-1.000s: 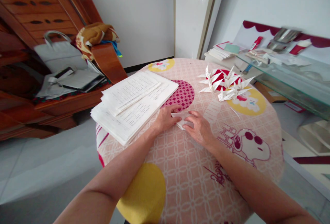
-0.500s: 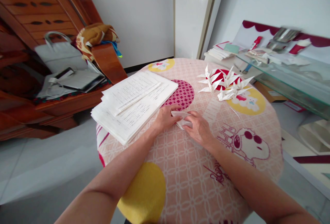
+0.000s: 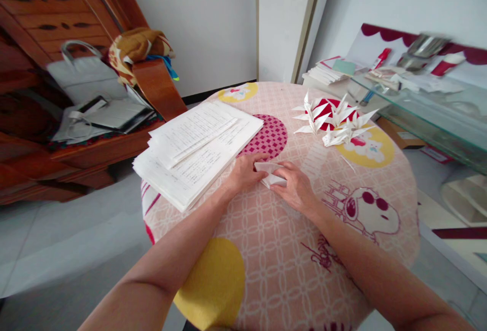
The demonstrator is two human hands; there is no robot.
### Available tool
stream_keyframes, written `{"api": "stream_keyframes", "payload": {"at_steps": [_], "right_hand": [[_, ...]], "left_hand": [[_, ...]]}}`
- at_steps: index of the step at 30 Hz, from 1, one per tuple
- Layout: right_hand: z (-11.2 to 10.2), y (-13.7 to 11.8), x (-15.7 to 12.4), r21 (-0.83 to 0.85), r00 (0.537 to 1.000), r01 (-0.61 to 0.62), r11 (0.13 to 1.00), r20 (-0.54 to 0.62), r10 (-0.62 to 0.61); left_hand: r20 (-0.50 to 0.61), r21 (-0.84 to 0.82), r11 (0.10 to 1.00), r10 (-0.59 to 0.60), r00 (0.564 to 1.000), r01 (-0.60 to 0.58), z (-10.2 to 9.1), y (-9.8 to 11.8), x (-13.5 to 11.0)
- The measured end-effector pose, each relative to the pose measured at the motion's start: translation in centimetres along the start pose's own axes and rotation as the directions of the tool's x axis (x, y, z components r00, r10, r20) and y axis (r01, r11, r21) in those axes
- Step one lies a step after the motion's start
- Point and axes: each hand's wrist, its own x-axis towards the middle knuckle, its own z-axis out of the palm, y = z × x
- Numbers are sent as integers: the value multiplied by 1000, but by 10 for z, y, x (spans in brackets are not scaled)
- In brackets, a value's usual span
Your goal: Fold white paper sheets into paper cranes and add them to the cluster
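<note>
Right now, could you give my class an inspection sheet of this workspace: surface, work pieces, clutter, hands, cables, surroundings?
Surface: patterned pink tablecloth, rounded edge.
Work pieces: folded white paper between the hands; white paper figures farther off, rightward.
Clutter: stack of printed sheets, left.
Hands: left hand and right hand both hold the folded white paper.
Cables: apparently a pale cord on the wooden chair; blurred.
Surroundings: grey bag on that chair; glass shelf, right.

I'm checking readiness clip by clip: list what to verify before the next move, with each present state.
1. Left hand on the folded paper: ok.
2. Right hand on the folded paper: ok.
3. White paper figures apart from both hands: ok.
4. Paper stack squared up: not ok, upper sheets lie askew.
5. Folded paper's creases sharp: cannot tell, the hands cover part.
</note>
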Motion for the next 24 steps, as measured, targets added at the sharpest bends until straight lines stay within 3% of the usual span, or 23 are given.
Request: {"api": "stream_keyframes", "payload": {"at_steps": [4, 6, 11, 15, 18, 21, 24], "right_hand": [[-2, 5, -1, 132, 997, 21, 991, -80, -11], [-3, 7, -4, 118, 986, 63, 991, -159, -43], [-8, 1, -9, -55, 952, 186, 981, -236, -194], [-20, -5, -8, -95, 962, 105, 990, -242, -125], [-26, -1, -4, -38, 987, -20, 999, -158, 14], [-29, 6, 0, 88, 990, -142, 986, 14, 142], [-34, 7, 1, 270, 914, -337, 902, 322, 245]], "left_hand": [[26, -197, 979, -43, 999, 47, 2, -4, 0], [12, -226, 973, -42, 999, 44, 3, -5, 0], [-27, -112, 994, -21, 999, 18, 3, -6, 2], [-8, -67, 998, -3, 1000, 2, 2, -5, 4], [-19, -70, 998, 1, 1000, -2, 2, -4, 4], [5, -95, 995, 35, 999, -34, 2, -2, 4], [33, -106, 992, 69, 997, -66, 1, 2, 3]]}}
